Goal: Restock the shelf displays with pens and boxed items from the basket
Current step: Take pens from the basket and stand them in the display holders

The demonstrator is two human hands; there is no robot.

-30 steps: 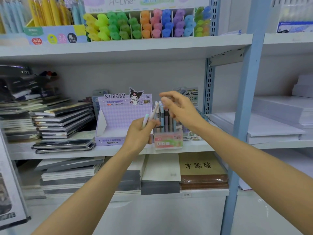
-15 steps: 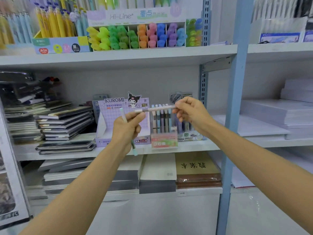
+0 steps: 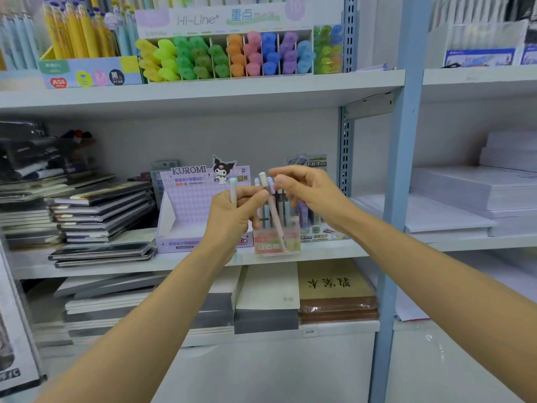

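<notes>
While both my hands were raised before the middle shelf (image 3: 325, 251), they met just in front of the right end of the Kuromi box (image 3: 189, 205), the purple display carton that sat open on that shelf. My left hand (image 3: 229, 219) covered the box's right front corner. Its fingers were curled round a mint pen (image 3: 233, 189) held upright, with the cap above the fist and the tip showing below it. The thumb of that hand reached right, away from the box, and touched a beige pen (image 3: 275, 216). This pen leaned with its cap up toward the box and its lower end down inside the clear pen holder (image 3: 276, 242), which sat just beside the box on its right. Other pastel pens (image 3: 287, 209) stood upright in the same holder.

My right hand (image 3: 308, 196) hovered right of the box, above the holder, with its fingers curled close beside the beige pen's cap. I could not tell whether they pinched that pen or held nothing.

Left of the box lay a slanting stack of dark notebooks (image 3: 98, 210). On the shelf above the box stood rows of coloured highlighters (image 3: 241, 53). Well to the right of the box, past the blue upright post (image 3: 398, 184), lay white paper stacks (image 3: 470, 190).
</notes>
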